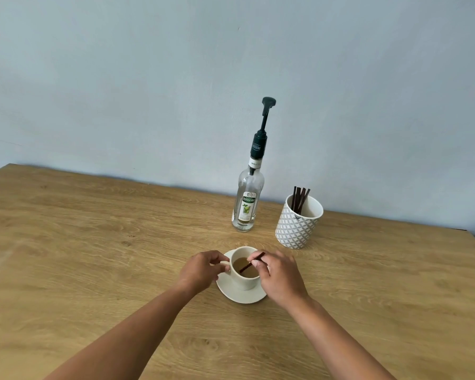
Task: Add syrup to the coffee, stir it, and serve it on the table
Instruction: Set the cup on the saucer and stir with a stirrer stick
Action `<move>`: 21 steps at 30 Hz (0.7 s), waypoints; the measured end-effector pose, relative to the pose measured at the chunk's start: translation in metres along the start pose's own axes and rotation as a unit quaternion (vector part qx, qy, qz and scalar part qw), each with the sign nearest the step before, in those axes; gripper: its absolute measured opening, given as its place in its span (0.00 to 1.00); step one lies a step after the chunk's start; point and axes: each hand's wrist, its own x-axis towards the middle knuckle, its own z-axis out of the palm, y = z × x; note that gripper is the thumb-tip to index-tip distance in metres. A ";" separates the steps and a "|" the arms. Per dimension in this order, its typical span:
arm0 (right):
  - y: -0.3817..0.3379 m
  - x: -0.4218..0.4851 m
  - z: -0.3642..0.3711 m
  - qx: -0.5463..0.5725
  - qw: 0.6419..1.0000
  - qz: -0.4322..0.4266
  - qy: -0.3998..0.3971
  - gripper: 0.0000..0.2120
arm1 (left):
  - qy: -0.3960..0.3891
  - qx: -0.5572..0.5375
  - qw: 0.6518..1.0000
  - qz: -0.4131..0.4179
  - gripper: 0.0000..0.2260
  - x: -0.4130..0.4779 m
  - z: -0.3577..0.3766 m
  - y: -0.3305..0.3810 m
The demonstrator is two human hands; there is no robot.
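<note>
Mid-table, cup on saucer; bare wood all round. Left hand pinches the handle; right hand grips stirrer, tip in coffee.

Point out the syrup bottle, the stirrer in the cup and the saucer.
syrup bottle (246, 208), head view, on its label
stirrer (248, 265), head view, mid-stick above the coffee
saucer (232, 293), head view, bare front-left rim

Soft, even daylight — faint shadows, no glare, sharp focus, wide-angle bending at edges.
</note>
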 end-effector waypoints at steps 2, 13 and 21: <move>0.001 0.000 0.000 -0.026 1.000 0.003 -0.004 0.09 | -0.001 -0.003 1.000 -0.001 0.03 0.000 0.000 0.000; 0.000 0.001 0.001 0.032 0.999 0.013 0.006 0.07 | 0.002 0.001 1.000 0.008 0.05 -0.001 0.000 0.001; 0.003 -0.002 -0.001 -0.037 0.999 0.012 0.021 0.08 | 0.005 0.000 1.000 0.007 0.03 0.000 0.001 -0.001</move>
